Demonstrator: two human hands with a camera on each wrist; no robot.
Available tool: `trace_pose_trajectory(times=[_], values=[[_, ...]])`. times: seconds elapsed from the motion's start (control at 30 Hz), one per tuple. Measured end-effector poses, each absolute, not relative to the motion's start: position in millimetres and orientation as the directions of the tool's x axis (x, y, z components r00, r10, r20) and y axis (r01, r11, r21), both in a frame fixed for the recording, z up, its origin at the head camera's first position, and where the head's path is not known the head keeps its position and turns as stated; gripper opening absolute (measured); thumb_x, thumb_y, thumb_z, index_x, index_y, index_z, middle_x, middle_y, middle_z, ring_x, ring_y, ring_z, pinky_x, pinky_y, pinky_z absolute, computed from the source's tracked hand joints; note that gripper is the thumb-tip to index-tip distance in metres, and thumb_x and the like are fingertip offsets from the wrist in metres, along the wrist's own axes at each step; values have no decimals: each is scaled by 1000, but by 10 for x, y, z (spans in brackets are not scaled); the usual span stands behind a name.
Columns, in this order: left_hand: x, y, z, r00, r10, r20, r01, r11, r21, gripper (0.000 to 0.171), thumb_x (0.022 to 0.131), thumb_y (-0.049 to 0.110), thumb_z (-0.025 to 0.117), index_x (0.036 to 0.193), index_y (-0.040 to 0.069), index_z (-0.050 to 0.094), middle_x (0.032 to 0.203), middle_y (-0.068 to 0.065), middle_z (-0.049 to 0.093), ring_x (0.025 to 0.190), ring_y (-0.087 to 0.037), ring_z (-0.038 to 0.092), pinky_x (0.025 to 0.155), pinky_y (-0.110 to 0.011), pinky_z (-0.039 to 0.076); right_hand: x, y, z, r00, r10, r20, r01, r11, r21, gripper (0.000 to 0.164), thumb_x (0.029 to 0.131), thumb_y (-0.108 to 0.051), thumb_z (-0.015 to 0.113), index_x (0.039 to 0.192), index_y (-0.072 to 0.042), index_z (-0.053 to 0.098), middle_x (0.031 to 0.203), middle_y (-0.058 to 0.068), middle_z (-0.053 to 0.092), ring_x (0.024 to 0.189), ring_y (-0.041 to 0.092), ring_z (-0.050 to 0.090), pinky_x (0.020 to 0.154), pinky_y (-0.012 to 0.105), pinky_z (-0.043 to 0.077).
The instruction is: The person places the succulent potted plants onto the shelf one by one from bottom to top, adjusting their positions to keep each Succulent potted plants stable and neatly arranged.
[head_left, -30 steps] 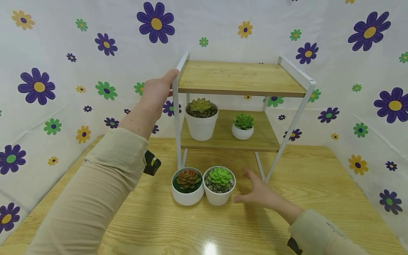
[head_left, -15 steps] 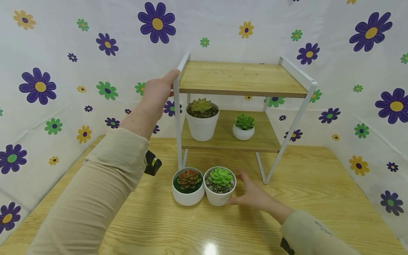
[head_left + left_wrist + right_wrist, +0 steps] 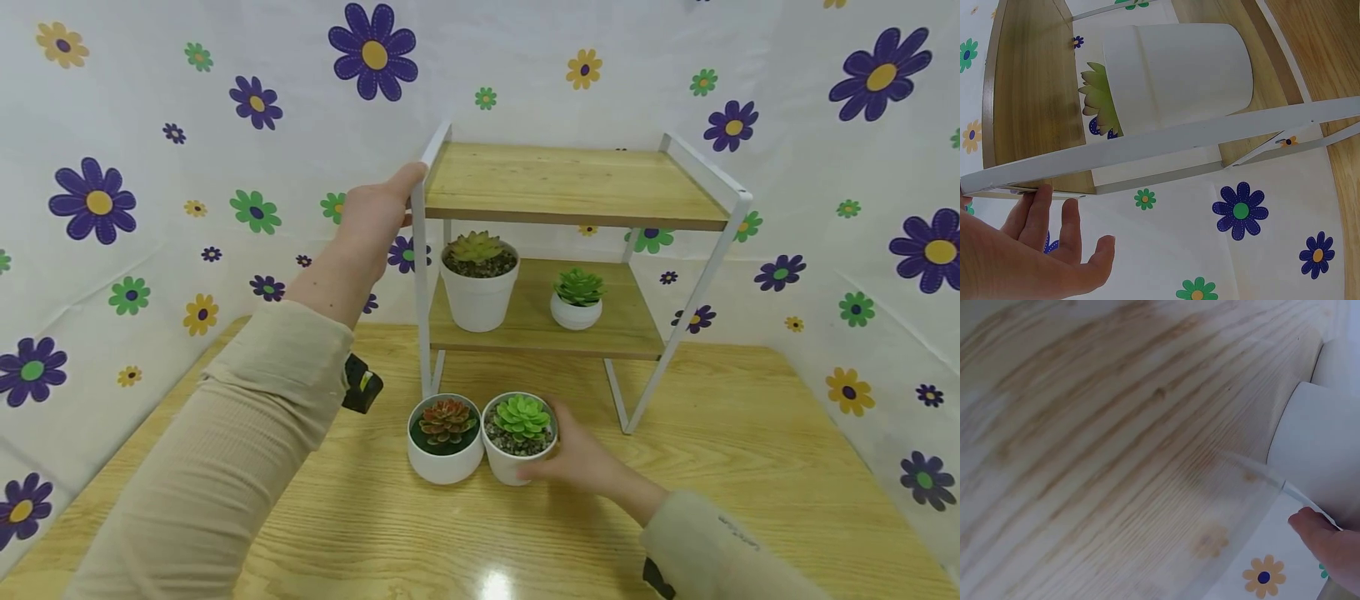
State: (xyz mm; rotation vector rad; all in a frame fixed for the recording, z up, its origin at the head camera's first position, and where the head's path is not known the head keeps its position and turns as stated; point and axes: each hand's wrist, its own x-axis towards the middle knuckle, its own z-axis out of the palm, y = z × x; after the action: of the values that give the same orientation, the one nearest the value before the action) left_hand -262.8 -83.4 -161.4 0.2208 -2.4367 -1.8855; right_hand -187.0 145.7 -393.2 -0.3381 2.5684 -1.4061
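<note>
My left hand (image 3: 371,218) grips the upper left corner of a two-tier plant shelf (image 3: 570,183) with a white metal frame. In the left wrist view, its fingers (image 3: 1070,228) reach up at the frame's side rail (image 3: 1166,139). At the table, my right hand (image 3: 576,457) holds a white pot with a bright green succulent (image 3: 522,417), thumb across the front and fingers round the far right side. Close against that pot's left stands a white bowl-shaped pot with a reddish succulent (image 3: 446,462). The right wrist view shows the thumb (image 3: 1313,525) below the white pot (image 3: 1319,447).
On the lower tier stand a tall white pot with a yellow-green succulent (image 3: 480,300) and a small round white pot with a green succulent (image 3: 576,315). The shelf's slanted right leg (image 3: 686,317) rises behind my right hand. Flower-print cloth (image 3: 300,67) backs the wooden table (image 3: 360,533).
My right hand has moved left from beside the bright green succulent's pot and taken hold of it. The left hand stays on the shelf frame.
</note>
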Motion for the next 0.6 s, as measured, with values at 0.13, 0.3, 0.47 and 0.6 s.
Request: trace_pose_trajectory(times=[0.13, 0.3, 0.47, 0.6], values=[[-2625, -833, -1607, -989, -140, -43, -76, 244, 967, 58, 90, 55, 47, 133, 16, 50, 145, -1, 39, 133, -20, 37, 116, -47, 17, -1887, 1425, -3942, -967, -250, -56, -92, 542, -835, 105, 66, -27, 85, 143, 4, 22, 140, 24, 41, 128, 40, 43, 105, 53, 34], [-2622, -830, -1598, -990, -136, -44, -77, 248, 966, 58, 89, 55, 47, 133, 16, 50, 145, -1, 38, 133, -20, 37, 116, -47, 17, -1890, 1413, -3929, -969, -243, -50, -91, 537, -839, 102, 66, -23, 85, 141, 7, 23, 139, 25, 41, 126, 40, 44, 105, 53, 36], [-2622, -827, -1605, -989, -140, -39, -74, 255, 964, 58, 90, 55, 46, 133, 17, 51, 144, 0, 40, 133, -20, 38, 116, -49, 18, -1884, 1399, -3924, -973, -228, -42, -92, 543, -835, 100, 66, -21, 85, 140, 7, 25, 138, 25, 42, 125, 40, 45, 104, 53, 37], [-2623, -820, -1617, -989, -144, -34, -71, 262, 962, 57, 90, 55, 46, 132, 17, 52, 143, -1, 42, 133, -20, 37, 115, -49, 19, -1875, 1395, -3932, -975, -219, -33, -91, 533, -841, 99, 65, -19, 85, 140, 7, 26, 137, 25, 44, 124, 40, 46, 103, 52, 37]])
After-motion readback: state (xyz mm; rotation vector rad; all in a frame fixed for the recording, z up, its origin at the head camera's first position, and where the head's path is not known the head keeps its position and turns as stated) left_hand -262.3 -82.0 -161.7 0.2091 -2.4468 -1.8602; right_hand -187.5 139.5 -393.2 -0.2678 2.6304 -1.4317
